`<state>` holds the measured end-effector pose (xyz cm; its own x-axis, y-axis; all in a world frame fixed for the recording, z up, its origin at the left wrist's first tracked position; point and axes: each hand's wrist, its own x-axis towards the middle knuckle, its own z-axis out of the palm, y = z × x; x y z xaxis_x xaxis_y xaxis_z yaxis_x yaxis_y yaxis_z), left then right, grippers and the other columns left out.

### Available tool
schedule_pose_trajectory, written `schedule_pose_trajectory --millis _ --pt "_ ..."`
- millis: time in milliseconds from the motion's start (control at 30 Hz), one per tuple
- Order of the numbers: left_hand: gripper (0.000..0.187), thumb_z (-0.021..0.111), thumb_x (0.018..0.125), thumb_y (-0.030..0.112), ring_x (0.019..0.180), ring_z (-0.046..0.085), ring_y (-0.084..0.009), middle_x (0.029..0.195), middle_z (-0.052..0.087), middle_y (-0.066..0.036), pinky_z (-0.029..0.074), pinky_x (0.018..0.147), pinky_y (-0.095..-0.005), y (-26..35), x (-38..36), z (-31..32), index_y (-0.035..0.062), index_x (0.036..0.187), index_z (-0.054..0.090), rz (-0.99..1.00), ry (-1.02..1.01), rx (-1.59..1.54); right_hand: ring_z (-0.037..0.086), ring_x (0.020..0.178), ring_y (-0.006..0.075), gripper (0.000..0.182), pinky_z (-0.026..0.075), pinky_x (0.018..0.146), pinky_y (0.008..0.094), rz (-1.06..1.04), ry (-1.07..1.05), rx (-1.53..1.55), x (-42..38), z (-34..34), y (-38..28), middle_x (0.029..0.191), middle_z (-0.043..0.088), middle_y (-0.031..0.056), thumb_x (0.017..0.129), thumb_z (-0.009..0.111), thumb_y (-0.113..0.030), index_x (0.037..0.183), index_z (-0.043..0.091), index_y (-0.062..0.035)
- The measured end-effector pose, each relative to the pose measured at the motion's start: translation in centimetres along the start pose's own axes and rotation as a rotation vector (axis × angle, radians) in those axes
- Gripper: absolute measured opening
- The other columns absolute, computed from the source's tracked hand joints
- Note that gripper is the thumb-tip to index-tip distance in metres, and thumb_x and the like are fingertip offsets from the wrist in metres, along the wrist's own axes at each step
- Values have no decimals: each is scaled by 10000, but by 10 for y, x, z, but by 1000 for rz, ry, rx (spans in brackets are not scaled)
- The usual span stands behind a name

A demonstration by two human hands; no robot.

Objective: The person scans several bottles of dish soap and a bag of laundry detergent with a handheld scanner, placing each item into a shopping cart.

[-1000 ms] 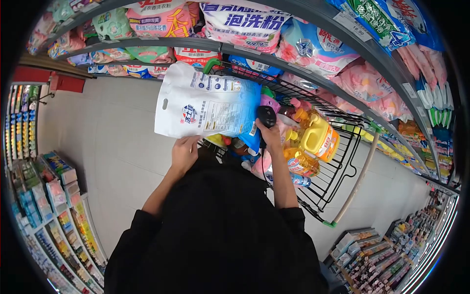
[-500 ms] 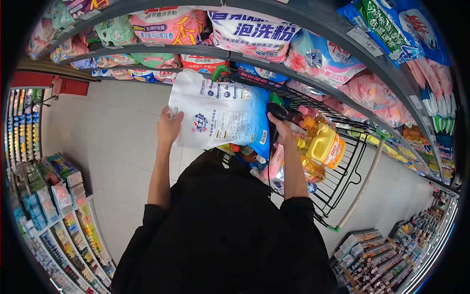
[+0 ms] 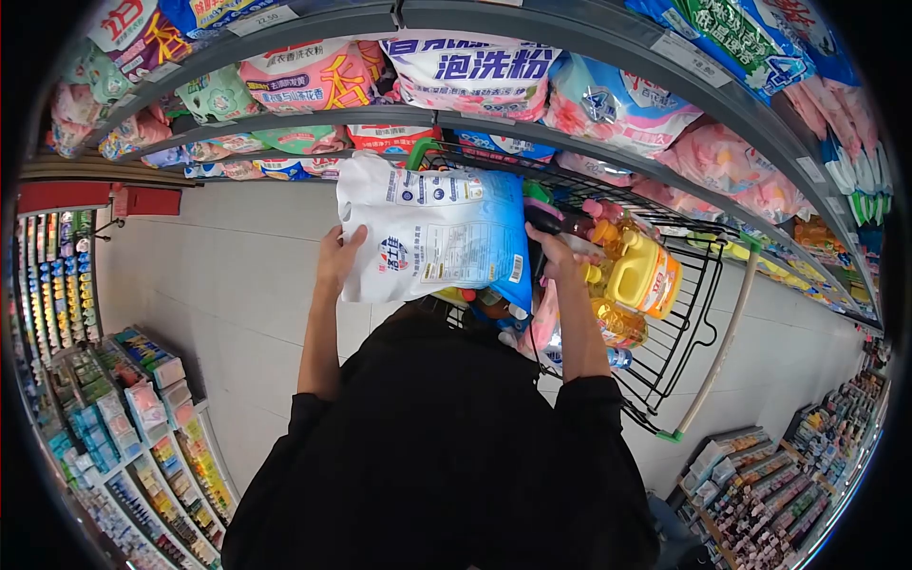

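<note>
A large white-and-blue bag of what looks like laundry powder (image 3: 427, 228), printed side up, lies over the front part of a black wire shopping cart (image 3: 670, 380). My left hand (image 3: 340, 258) is closed on the bag's white left edge, thumb on top. Close to the blue right end, my right hand (image 3: 560, 256) grips a black handheld device (image 3: 543, 220) with a rounded head; a thin dark cord hangs below it. Right of that hand, the cart holds a yellow jug (image 3: 642, 275) with an orange label and a bottle of golden liquid (image 3: 619, 323).
Shelves ahead hold several detergent bags, including a white foam-wash bag (image 3: 470, 76) and a pink bag (image 3: 309, 76). The cart's pale push handle (image 3: 717, 351) extends at right. Lower product racks stand at left (image 3: 142, 418) and lower right (image 3: 750, 494). Tiled floor (image 3: 228, 275) shows at left.
The view has shifted slightly, so the shelves sit a little differently. The bag has tilted and dropped slightly, and the device's head has turned. Both hands keep their holds.
</note>
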<state>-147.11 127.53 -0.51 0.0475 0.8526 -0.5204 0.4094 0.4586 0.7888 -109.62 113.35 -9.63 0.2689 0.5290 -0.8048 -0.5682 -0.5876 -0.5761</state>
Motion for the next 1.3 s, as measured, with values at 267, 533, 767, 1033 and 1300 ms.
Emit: schedule_pose_trajectory --millis 267,533,767,1033,1300 --pt "449 748 850 205 790 661 -186 967 679 -137 540 681 -310 10 -5 11 -45 1178 571 45 88 -78 659 919 264 329 548 826 393 -6 -27 207 40 -15 37 1069 673 133 819 653 -9 1145 617 20" --pt "282 692 865 94 775 674 -174 933 694 -99 555 686 -320 40 -8 29 -29 1113 636 57 -197 -461 630 810 195 302 522 773 330 -304 67 65 10 -1 33 910 651 42 761 630 76 1039 634 -41" --pt "276 687 846 88 782 678 -171 946 700 -103 555 697 -317 46 16 41 -34 1091 654 40 -499 -502 536 635 84 106 439 591 277 -576 235 -249 -44 -19 26 705 598 -42 714 646 4 800 662 -56" --pt "320 697 872 121 864 630 -102 978 698 -38 499 773 -264 20 63 91 9 1170 662 182 -574 52 505 521 79 98 382 478 255 -614 421 -90 -75 -35 14 645 564 -21 742 621 31 782 639 -56" --pt "770 719 842 140 1003 666 -273 1171 648 -217 526 838 -358 -22 73 86 54 1490 312 526 -165 457 505 565 91 28 407 522 296 -556 680 -230 -39 -40 37 656 581 -14 739 646 -48 758 656 -30"
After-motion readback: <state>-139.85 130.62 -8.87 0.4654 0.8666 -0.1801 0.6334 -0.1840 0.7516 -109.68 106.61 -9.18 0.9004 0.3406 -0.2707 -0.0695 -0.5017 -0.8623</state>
